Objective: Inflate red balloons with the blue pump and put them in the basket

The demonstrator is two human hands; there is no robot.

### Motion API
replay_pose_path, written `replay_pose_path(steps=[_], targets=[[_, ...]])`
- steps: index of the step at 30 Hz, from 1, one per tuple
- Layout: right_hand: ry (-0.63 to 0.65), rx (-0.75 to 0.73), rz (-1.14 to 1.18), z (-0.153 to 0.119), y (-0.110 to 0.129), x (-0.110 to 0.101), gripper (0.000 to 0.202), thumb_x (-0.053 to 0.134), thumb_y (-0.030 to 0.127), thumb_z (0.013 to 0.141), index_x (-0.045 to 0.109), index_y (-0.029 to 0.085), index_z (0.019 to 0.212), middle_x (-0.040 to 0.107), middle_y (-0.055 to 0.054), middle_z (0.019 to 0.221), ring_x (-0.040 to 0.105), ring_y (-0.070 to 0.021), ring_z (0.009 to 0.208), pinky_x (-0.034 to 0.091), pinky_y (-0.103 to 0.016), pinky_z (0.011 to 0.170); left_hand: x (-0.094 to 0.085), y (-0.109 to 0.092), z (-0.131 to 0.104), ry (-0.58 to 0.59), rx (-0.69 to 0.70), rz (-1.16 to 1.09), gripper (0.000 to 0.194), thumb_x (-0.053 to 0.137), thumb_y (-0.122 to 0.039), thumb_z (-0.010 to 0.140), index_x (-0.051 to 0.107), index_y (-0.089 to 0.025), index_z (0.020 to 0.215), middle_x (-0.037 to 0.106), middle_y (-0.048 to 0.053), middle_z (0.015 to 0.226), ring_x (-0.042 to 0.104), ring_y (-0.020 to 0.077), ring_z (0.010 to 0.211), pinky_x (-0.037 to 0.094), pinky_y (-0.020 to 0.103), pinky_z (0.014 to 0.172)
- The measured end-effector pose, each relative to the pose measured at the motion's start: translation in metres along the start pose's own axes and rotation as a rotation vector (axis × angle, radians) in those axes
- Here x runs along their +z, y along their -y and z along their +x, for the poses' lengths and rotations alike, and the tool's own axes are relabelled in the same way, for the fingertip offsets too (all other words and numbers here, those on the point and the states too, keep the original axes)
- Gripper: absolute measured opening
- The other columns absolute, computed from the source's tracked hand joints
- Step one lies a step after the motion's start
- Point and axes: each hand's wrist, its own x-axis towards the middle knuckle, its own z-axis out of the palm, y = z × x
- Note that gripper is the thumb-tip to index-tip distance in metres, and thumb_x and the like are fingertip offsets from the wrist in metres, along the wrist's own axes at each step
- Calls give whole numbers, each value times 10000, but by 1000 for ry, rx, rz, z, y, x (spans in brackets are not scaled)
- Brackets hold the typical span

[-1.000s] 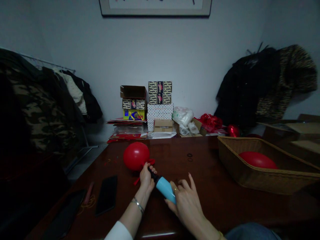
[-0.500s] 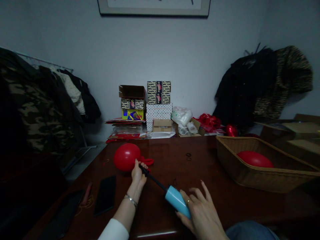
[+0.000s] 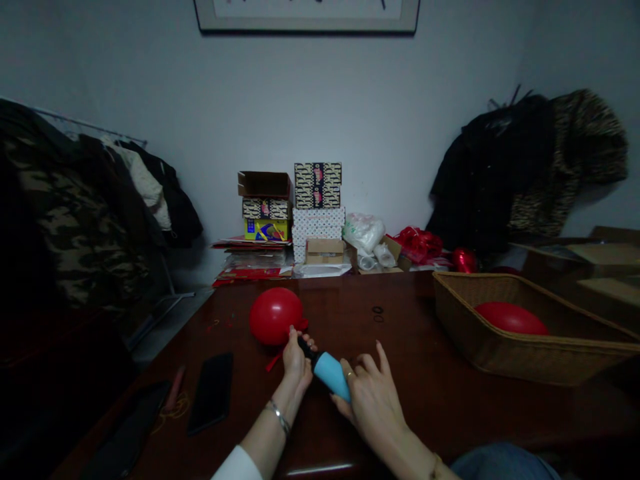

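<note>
Closest to me, my right hand [image 3: 373, 400] has its grip wrapped around the back end of a light blue pump [image 3: 333, 375], a couple of fingers lifted off it and pointing up. The pump barrel is pushed in tight against its black front end, so no rod shows between them. My left hand [image 3: 296, 355] has a narrow grip pinched around that black front end, right where the neck of the red balloon [image 3: 275, 315] sits on it. There's a bracelet on that wrist and a white sleeve lower down.

The balloon is partly blown up and sits on the dark wooden bench [image 3: 400, 347], just past my left hand and touching it at the neck. Some red scraps lie beside it.

Off to the left on the bench, near the edge, is a black phone [image 3: 213, 392] lying flat, with a pinkish stick-shaped thing [image 3: 173, 396] and some thin yellowish loops next to it; too dark to tell what those are.

To the right there's a wicker basket [image 3: 465, 333] with another red balloon [image 3: 510, 317] lying inside it.

Further back, against the wall, is a stack of patterned boxes [image 3: 317, 200], a plastic bag [image 3: 364, 231] and some red ribbon [image 3: 419, 243]. Coats hang on both sides.
</note>
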Motion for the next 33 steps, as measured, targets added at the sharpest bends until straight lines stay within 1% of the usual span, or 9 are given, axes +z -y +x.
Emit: replay_pose_path(steps=[4,9,14,18,21,25,29,33], targets=[[14,-1,6,6,10,3,556,613,476,726,577,122,1153,679,-90,802,526,-258,934,8,-491,1081,-2,-2,4,-43,38,57,270,503,-372,862,429,-173,695,414,-51,503,378,58,378,299,165,347],[-15,-18,20,-2,11,6,570,592,484,745,559,125,1185,680,-89,831,526,-256,941,10,-496,1083,-5,-17,16,-45,61,63,270,454,-329,891,412,-173,674,398,-55,493,360,53,368,268,157,333],[-41,-38,56,-24,-8,5,593,612,516,725,554,164,1199,683,-72,913,521,-250,982,5,-493,1089,-11,-37,30,-40,68,27,260,433,-283,902,409,-170,668,392,-55,499,357,47,366,272,149,332],[-68,-62,105,-45,-27,1,586,600,531,734,547,195,1212,686,-38,915,521,-236,996,-4,-480,1093,-15,-44,37,-51,66,18,259,405,-249,909,396,-176,661,393,-51,492,363,51,363,269,150,332],[-57,-86,117,-55,-35,-3,569,585,527,746,546,205,1213,687,-26,912,519,-236,1002,-16,-479,1089,-16,-42,38,-57,60,23,250,400,-231,907,398,-176,663,404,-47,487,366,53,362,277,153,337],[-53,-67,102,-56,-38,-3,553,594,522,738,559,215,1196,690,-27,908,520,-241,999,-4,-494,1085,-14,-37,35,-45,49,8,253,402,-238,908,400,-175,663,401,-51,482,367,52,365,276,149,344],[-65,-31,78,-47,-34,0,574,622,535,709,571,219,1185,691,-31,859,523,-241,996,15,-493,1091,-12,-31,30,-39,51,-2,266,404,-262,910,397,-177,658,398,-53,482,367,52,365,279,154,352],[-40,-34,41,-32,-22,3,625,637,544,688,566,182,1193,689,-57,851,529,-248,965,11,-494,1091,-12,-17,23,-24,42,21,252,434,-282,895,400,-181,667,401,-53,483,366,58,367,288,165,359]])
